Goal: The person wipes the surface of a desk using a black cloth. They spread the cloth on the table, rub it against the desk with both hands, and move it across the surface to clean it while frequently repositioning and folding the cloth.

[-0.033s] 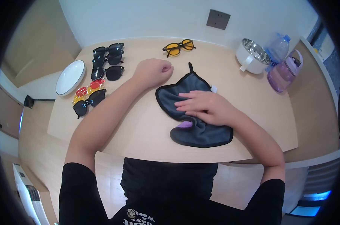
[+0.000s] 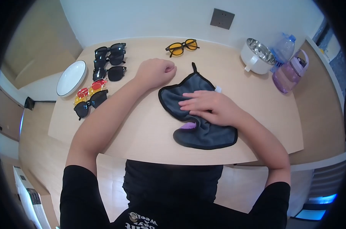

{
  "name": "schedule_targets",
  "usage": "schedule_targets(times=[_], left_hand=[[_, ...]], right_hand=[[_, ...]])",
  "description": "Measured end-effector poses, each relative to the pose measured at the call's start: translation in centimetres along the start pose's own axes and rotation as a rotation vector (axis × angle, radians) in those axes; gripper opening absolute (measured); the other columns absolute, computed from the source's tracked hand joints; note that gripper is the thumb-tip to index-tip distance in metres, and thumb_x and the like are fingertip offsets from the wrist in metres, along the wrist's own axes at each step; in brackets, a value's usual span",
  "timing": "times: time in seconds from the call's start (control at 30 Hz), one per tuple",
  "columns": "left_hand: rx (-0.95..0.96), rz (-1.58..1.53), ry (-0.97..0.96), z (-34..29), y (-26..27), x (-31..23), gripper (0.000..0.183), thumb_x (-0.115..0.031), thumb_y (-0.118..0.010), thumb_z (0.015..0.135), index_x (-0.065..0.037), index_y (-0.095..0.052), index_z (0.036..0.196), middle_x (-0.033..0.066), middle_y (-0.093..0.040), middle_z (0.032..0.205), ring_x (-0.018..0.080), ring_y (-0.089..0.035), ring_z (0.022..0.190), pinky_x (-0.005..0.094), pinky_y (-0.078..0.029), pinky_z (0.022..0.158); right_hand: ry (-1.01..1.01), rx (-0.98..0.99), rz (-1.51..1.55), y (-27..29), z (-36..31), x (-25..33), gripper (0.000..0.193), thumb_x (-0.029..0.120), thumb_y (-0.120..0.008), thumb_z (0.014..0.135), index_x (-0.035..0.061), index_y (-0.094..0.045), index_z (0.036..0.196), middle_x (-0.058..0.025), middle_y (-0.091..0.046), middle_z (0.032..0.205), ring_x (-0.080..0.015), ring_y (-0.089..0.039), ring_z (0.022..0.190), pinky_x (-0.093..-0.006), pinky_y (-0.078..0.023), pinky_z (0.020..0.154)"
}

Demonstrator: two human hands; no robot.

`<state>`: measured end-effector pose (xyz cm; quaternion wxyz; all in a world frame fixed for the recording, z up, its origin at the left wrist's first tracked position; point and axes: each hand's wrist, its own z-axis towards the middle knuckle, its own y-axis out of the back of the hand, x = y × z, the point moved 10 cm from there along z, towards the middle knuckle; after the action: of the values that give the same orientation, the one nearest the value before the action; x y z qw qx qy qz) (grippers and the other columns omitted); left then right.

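Note:
A dark grey cloth (image 2: 218,137) with black edging and a hanging loop lies rumpled on the table, one fold showing a purple underside. My right hand (image 2: 211,107) rests flat on it, fingers stretched out and not gripping. Left of the cloth, my left hand (image 2: 154,73) lies on the tabletop as a loose fist, with nothing visible in it. Yellow-lensed glasses (image 2: 183,48) with dark frames lie beyond both hands. Beside my left forearm are several pairs of sunglasses, including a dark pair (image 2: 91,104) nearest me and a red-lensed pair (image 2: 98,84).
At the far left stands a white oval dish (image 2: 71,79). On the right are a white cup with a metal inside (image 2: 253,61), a clear blue plastic bottle (image 2: 283,47) and a purple drinking bottle (image 2: 287,78). A wall bounds the table (image 2: 142,133) at the back.

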<state>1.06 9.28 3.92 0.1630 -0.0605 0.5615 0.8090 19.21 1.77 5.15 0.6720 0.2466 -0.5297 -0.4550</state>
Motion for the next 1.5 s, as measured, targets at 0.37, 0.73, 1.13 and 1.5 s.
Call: schedule_targets(times=[0.37,0.73,1.13,1.5], left_hand=[[0.018,0.018,0.010,-0.2,0.1,0.4,0.041,-0.039,-0.065,0.102,-0.008,-0.063,0.074,0.0116,-0.062,0.066,0.0348,-0.062,0.065,0.0482,-0.047,0.061],[-0.005,0.009,-0.005,-0.2,0.2,0.3,0.042,-0.038,-0.065,0.101,-0.007,-0.060,0.072,0.0123,-0.060,0.065,0.0354,-0.061,0.063,0.0486,-0.046,0.061],[0.034,-0.005,0.023,-0.1,0.2,0.2,0.044,-0.038,-0.065,0.101,-0.006,-0.058,0.072,0.0126,-0.057,0.063,0.0365,-0.058,0.063,0.0485,-0.045,0.060],[0.020,-0.036,0.034,-0.4,0.4,0.3,0.048,-0.040,-0.066,0.102,-0.004,-0.059,0.072,0.0156,-0.057,0.064,0.0374,-0.058,0.062,0.0477,-0.045,0.060]], right_hand=[[-0.319,-0.247,-0.210,3.6,-1.2,-5.9,0.028,0.023,-0.065,0.106,0.0100,-0.078,0.127,-0.0072,-0.076,0.134,-0.0274,-0.065,0.136,-0.0396,-0.054,0.110],[-0.176,-0.157,-0.212,2.4,-0.9,-3.5,0.032,0.020,-0.068,0.103,0.0067,-0.077,0.130,-0.0093,-0.073,0.140,-0.0318,-0.063,0.139,-0.0448,-0.048,0.119],[0.162,0.045,0.033,-1.3,0.1,3.4,0.027,0.017,-0.073,0.097,0.0062,-0.081,0.120,-0.0096,-0.076,0.135,-0.0341,-0.063,0.139,-0.0484,-0.050,0.116],[-0.100,-0.176,-0.129,1.2,-0.1,-3.4,0.027,0.021,-0.071,0.101,0.0112,-0.080,0.125,-0.0059,-0.077,0.133,-0.0280,-0.067,0.133,-0.0405,-0.056,0.108]])
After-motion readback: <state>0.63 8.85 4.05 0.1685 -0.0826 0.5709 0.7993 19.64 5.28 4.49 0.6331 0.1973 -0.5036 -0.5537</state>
